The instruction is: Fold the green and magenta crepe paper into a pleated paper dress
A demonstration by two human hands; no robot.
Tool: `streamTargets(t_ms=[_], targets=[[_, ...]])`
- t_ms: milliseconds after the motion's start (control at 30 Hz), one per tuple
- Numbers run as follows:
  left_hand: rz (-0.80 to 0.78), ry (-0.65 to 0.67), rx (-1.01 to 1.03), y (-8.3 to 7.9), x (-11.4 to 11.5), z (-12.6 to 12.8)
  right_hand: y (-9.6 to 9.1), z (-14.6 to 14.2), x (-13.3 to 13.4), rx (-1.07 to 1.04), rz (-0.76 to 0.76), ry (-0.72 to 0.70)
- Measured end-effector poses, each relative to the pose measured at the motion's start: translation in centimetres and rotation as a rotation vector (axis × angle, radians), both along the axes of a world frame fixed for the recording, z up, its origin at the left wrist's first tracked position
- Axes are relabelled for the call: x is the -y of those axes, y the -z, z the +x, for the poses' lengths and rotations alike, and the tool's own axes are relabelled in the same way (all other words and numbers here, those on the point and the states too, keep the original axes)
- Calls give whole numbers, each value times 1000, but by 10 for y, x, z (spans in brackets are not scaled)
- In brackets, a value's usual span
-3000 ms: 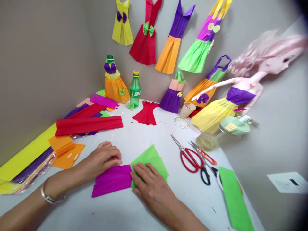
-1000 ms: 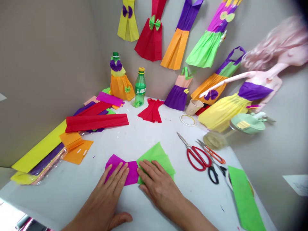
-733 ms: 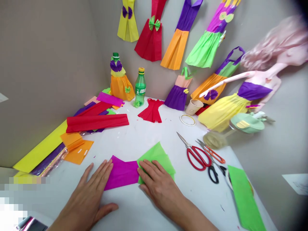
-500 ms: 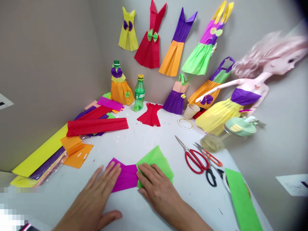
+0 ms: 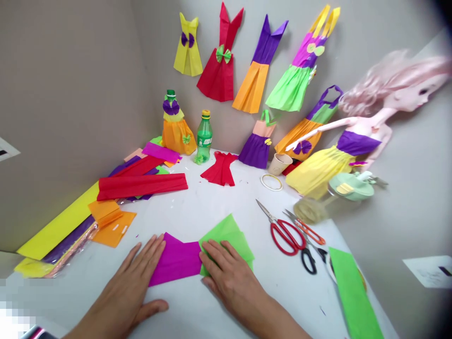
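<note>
A magenta paper piece (image 5: pixel 178 259) lies flat on the white table, its narrow end meeting a fanned green paper piece (image 5: pixel 226 233). My left hand (image 5: pixel 136 273) rests with straight fingers on the magenta paper's left edge, thumb held apart. Spread over the green paper, close to where the two colours join, is my right hand (image 5: pixel 229 270), fingers extended and pressing down. Part of the green paper is hidden beneath it. Neither hand grips anything.
Red-handled scissors (image 5: pixel 286 235), black-handled scissors (image 5: pixel 309 259) and an orange cutter (image 5: pixel 310 230) lie to the right, near a green paper strip (image 5: pixel 355 292). Coloured paper sheets (image 5: pixel 141 186) pile up at left. A green bottle (image 5: pixel 204 136) and a doll (image 5: pixel 353 136) stand behind.
My left hand has slid left along the magenta paper to its outer edge, uncovering more of it. My right hand stays on the green paper.
</note>
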State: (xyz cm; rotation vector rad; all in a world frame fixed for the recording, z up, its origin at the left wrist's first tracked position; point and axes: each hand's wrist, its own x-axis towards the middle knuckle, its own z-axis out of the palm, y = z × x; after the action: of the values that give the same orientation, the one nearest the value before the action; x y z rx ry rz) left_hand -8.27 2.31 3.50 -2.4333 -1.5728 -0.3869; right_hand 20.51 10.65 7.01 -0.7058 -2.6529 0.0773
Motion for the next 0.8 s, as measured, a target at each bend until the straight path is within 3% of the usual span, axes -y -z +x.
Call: streamTargets(t_ms=[133, 333, 467, 567, 667, 800], targets=[[-45, -66, 134, -11, 9, -9, -2, 1, 0, -16, -24, -3], [-87, -124, 446, -32, 4, 18, -5, -2, -1, -87, -120, 33], [-160, -63, 442, -40, -13, 34, 1, -9, -1, -168, -111, 88], [-123, 86, 389, -44, -20, 50, 5, -12, -1, -173, -103, 120], [25, 211, 327, -38, -17, 66, 6, -12, -3, -122, -87, 121], [206, 198, 239, -17, -6, 78, 11, -11, -5, -89, -46, 113]])
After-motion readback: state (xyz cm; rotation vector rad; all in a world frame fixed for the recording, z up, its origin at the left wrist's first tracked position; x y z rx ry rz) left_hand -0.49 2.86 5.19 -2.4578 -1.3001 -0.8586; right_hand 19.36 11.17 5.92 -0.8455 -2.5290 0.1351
